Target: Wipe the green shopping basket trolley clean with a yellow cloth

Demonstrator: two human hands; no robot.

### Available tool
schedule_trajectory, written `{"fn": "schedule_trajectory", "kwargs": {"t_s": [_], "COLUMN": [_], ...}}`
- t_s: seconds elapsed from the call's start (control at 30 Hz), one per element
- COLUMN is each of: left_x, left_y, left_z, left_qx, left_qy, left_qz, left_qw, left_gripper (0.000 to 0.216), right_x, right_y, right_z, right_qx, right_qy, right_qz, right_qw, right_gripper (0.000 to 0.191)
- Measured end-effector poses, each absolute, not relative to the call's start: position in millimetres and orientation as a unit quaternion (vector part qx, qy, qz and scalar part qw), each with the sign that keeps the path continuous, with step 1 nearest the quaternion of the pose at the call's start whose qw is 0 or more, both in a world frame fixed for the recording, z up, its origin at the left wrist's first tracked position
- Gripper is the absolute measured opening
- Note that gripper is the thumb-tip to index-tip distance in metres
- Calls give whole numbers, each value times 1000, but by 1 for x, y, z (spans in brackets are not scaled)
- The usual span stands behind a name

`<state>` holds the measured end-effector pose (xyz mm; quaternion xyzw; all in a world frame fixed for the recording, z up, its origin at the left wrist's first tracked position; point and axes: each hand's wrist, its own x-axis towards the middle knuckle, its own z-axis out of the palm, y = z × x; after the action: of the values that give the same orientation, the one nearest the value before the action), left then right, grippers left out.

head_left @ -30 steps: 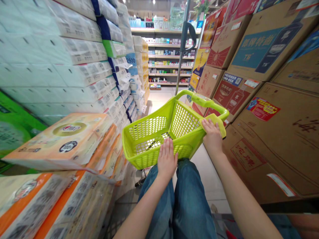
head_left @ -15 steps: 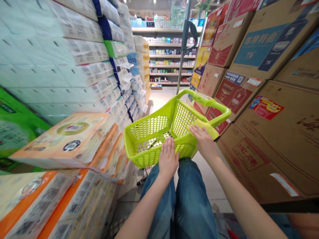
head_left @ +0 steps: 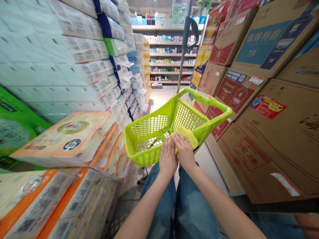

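A lime-green shopping basket (head_left: pixel 142 161) with perforated sides and a looped handle stands tilted in front of my knees. My left hand (head_left: pixel 167 157) lies on its near rim, fingers stretched out and close together. Beside it, almost touching, my right hand (head_left: pixel 183 151) presses a yellow cloth (head_left: pixel 189 135) against the same rim. The cloth sticks out past the fingers to the right. What lies under my palms is hidden.
Packs of tissue paper (head_left: pixel 64 132) are piled on the left. Stacked cardboard cartons (head_left: pixel 264 139) wall in the right side. A grey pole with a dark grip (head_left: pixel 185 36) rises behind the basket. Stocked shelves (head_left: pixel 171 58) stand at the far end.
My right hand has slid left along the near rim with the yellow cloth, from near the handle to beside my left hand. The left hand and basket have hardly moved.
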<state>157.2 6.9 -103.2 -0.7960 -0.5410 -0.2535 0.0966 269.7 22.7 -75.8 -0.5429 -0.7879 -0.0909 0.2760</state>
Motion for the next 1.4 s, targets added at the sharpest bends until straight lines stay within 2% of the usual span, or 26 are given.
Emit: {"fn": "schedule_trajectory", "kwargs": {"t_s": [0.13,0.33,0.47,0.7,0.83,1.0,1.1,1.23,1.33,1.4], "left_x": [157,158,159,158,157,156,156,157,157,157], "left_y": [8,8,7,7,6,6,7,7,6,6], "left_z": [-105,-105,-104,-103,-102,-102,-103,-104,-104,-104], "left_qx": [-794,-794,-791,-796,-796,-799,-795,-795,-795,-796], "left_qy": [-543,-544,-549,-543,-546,-544,-548,-547,-545,-545], "left_qz": [-255,-255,-253,-250,-245,-243,-248,-250,-251,-250], "left_qw": [98,95,94,99,94,84,80,80,84,86], "left_gripper": [68,68,67,67,66,68,69,69,67,67], "right_x": [318,406,372,279,315,395,407,360,305,279], "right_y": [30,49,47,25,23,40,50,46,32,22], "right_z": [-59,-26,-39,-79,-68,-39,-33,-49,-70,-79], "right_qx": [-514,-611,-637,-544,-509,-576,-618,-635,-593,-561], "right_qy": [-816,-714,-686,-779,-810,-735,-678,-663,-721,-755], "right_qz": [-104,-177,-182,-108,-96,-150,-167,-160,-117,-93], "right_qw": [245,292,302,293,276,325,362,362,340,328], "right_gripper": [76,75,71,74,76,73,69,72,81,80]}}
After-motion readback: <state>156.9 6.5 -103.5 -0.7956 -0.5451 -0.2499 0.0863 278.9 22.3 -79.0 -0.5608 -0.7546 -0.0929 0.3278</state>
